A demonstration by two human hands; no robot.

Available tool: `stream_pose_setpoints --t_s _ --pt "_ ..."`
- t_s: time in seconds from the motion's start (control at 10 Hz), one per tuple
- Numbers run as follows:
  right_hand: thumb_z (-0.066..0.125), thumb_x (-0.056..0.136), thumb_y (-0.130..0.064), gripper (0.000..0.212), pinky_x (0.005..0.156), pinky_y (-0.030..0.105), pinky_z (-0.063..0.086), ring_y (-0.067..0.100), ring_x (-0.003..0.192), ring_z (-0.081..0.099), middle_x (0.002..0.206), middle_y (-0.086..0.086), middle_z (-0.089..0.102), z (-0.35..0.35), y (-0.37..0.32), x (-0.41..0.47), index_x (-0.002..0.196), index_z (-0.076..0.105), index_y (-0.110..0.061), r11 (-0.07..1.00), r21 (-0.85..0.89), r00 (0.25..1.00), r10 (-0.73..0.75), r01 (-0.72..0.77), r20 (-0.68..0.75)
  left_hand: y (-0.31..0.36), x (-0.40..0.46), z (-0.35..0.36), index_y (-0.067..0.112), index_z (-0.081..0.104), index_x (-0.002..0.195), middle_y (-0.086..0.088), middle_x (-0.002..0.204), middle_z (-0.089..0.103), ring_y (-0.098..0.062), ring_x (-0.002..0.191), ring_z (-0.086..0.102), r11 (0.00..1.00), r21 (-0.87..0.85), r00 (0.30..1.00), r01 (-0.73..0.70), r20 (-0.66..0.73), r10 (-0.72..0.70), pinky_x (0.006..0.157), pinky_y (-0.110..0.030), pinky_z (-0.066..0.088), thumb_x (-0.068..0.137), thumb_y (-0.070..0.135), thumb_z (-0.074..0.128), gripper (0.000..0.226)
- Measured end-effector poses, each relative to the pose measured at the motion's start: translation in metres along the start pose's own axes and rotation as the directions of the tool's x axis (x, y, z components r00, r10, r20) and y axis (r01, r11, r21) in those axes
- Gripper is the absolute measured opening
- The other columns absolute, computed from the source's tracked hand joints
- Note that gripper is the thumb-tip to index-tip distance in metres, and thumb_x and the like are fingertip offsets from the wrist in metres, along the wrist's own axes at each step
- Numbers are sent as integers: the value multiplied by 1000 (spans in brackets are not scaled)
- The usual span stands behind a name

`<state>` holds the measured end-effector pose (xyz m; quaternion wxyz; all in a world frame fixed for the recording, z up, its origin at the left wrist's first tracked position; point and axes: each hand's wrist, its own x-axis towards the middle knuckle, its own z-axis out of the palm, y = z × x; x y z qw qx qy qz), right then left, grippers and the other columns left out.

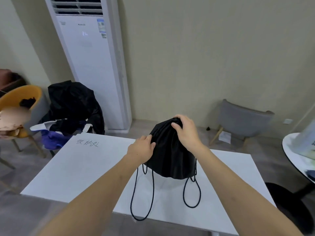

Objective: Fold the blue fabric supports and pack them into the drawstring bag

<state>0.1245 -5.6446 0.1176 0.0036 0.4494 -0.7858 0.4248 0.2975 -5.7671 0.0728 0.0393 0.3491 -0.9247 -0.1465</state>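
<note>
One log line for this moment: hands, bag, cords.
left hand: grips bag side | right hand: grips bag top | cords: loose on table

The drawstring bag [170, 155] under my fingers is plain black, and its cords [142, 193] are black too. My table [81, 169] is white, with dark handwritten marks [87, 143] near its far left corner. Behind it stands a white air conditioner [88, 65]. To the left, black cloth [75, 103] drapes over a chair, blue fabric [52, 137] below it. One chair [22, 94] is orange, another [243, 120] grey.
</note>
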Motion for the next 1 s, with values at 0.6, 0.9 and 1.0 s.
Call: stream_pose_setpoints --t_s 0.6,0.9,1.0 --pt "62 98 -34 29 100 40 47 21 114 57 121 -2 64 107 72 -32 126 61 -23 951 -182 867 305 -251 393 -51 43 50 23 36 146 -3 139 49 -27 123 50 994 109 980 2 200 -24 88 -43 45 105 46 26 48" --pt "57 101 -40 48 109 41 42 24 130 50 141 1 57 101 72 -35 145 49 -23 938 -285 851 308 -198 425 -48 44 49 22 37 146 -5 137 49 -27 123 50 989 144 977 -18 211 -13 87 -42 45 106 46 26 48" --pt "54 102 -41 55 115 42 37 26 138 45 150 3 50 94 66 -38 152 42 -21 942 -283 861 289 -179 419 -45 41 46 21 38 145 -5 136 50 -28 121 51 986 162 983 -25 183 -5 86 -42 47 106 45 26 48"
